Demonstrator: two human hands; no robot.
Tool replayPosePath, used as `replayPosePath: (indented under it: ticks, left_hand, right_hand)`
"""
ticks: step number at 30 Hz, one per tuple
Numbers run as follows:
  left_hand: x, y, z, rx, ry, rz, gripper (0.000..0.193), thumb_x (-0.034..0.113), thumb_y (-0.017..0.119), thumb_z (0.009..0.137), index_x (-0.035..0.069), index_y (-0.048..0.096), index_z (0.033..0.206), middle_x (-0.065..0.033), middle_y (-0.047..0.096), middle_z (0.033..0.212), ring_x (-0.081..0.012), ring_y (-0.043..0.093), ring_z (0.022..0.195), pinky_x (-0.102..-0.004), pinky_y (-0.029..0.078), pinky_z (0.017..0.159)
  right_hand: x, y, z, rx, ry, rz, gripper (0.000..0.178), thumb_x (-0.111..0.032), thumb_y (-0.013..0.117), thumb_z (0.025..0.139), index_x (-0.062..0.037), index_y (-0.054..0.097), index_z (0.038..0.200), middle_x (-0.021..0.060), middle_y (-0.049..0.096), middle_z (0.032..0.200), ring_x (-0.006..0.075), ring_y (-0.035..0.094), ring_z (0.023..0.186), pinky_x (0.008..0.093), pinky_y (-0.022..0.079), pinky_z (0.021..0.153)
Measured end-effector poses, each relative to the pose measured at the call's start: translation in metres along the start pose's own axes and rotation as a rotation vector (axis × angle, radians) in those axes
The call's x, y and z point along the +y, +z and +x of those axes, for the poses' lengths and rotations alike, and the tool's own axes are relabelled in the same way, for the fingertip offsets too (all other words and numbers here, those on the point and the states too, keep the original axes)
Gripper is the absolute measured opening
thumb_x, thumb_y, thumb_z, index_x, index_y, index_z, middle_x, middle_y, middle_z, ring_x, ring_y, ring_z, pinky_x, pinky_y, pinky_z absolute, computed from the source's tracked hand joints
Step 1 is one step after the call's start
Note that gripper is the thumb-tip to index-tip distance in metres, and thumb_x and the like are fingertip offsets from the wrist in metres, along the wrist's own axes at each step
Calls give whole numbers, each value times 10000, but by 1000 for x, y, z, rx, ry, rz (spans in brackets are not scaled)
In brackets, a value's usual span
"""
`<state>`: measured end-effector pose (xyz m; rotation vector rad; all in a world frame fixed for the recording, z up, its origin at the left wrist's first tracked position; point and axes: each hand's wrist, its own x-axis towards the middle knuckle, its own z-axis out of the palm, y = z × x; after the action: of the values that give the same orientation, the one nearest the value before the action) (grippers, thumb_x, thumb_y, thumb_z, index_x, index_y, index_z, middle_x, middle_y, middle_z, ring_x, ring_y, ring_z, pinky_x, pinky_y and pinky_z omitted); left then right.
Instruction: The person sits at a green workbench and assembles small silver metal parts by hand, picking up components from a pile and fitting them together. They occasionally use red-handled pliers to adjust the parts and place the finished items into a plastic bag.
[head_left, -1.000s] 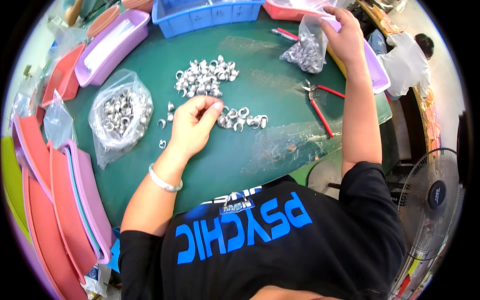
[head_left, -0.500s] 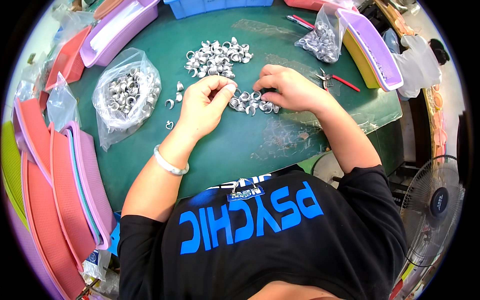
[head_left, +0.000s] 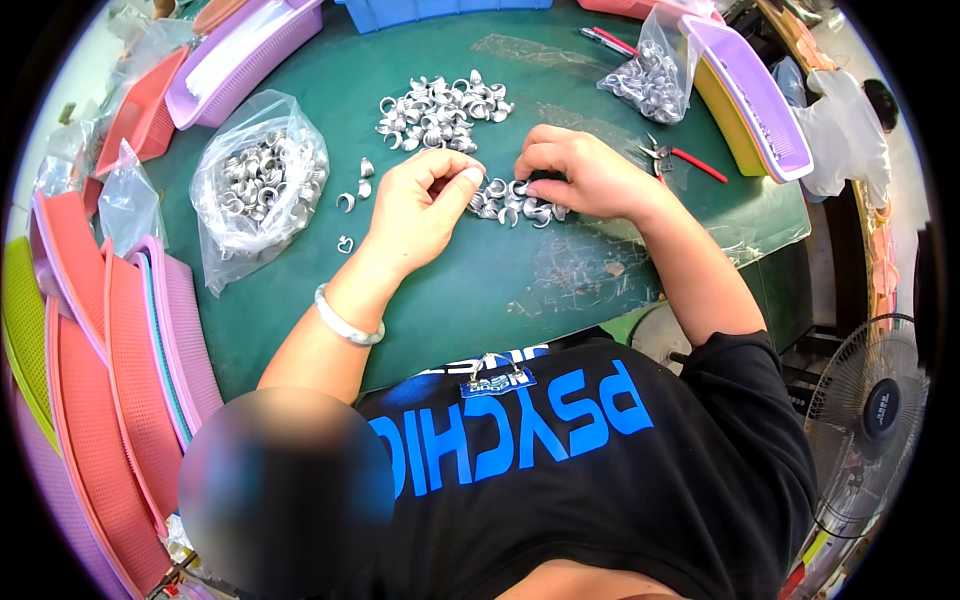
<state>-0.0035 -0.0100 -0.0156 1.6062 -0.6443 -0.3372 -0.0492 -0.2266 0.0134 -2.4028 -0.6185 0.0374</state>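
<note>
Small silver metal rings lie in a small heap (head_left: pixel 510 212) between my two hands on the green table. My left hand (head_left: pixel 425 208) is closed at the heap's left side, thumb pressed to the curled fingers; whatever it pinches is hidden. At the heap's right side, my right hand (head_left: pixel 580 175) bends down with thumb and fingertips around a silver ring (head_left: pixel 520 187). Just beyond the hands spreads a larger pile of rings (head_left: pixel 445 112). A few loose rings (head_left: pixel 346 202) and a heart-shaped ring (head_left: pixel 345 244) lie left of my left hand.
An open clear bag of rings (head_left: pixel 262 180) sits at left, another bag (head_left: pixel 650 85) at far right. Red-handled pliers (head_left: pixel 690 160) lie right of my right hand. Plastic baskets (head_left: pixel 135 370) crowd the left edge; a purple basket (head_left: pixel 750 90) stands right. A fan (head_left: pixel 870 420) is lower right.
The whole view has shifted slightly, moving the table things a little right. Both hands stay at the small heap with nearly the same finger poses. A round blur now covers the lower left.
</note>
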Motion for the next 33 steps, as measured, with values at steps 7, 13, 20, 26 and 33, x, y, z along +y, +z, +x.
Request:
replayPosePath:
  ticks: [7, 13, 20, 26, 33]
  left_hand:
    - [2, 1, -1, -5, 44, 31, 127, 106, 562, 851, 8, 609, 917, 45, 543, 739, -27, 442, 657, -176, 362, 579]
    - [9, 3, -2, -28, -20, -189, 133, 145, 553, 866, 34, 609, 913, 31, 553, 732, -30, 451, 634, -178, 367, 567]
    - [15, -8, 3, 111, -263, -594, 125, 149, 562, 855, 33, 607, 873, -1, 580, 726, -58, 492, 604, -190, 393, 549]
    - [9, -9, 4, 72, -283, -701, 130, 141, 546, 857, 25, 602, 870, -16, 580, 721, -79, 504, 600, -206, 405, 551]
    - [12, -7, 2, 34, -274, -690, 117, 123, 528, 863, 36, 605, 880, -12, 582, 735, -80, 515, 620, -213, 409, 558]
  right_hand:
    - [2, -4, 0, 12, 187, 396, 68, -41, 572, 808, 8, 535, 837, 15, 561, 852, 77, 512, 774, 236, 426, 681]
    - [-24, 10, 23, 153, 220, 795, 147, -80, 577, 831, -11, 569, 961, -17, 564, 816, 37, 511, 714, 187, 427, 644]
    - [-34, 17, 40, 185, 137, 864, 267, -64, 574, 820, 13, 559, 1075, 17, 603, 809, 59, 546, 691, 191, 438, 612]
    - [-30, 26, 37, 238, 223, 896, 248, -42, 568, 820, 12, 565, 1063, 11, 596, 797, 63, 523, 641, 196, 436, 591]
    - [-31, 27, 34, 289, 231, 884, 229, -70, 580, 829, 8, 571, 1045, 10, 596, 803, 63, 523, 647, 195, 437, 593]
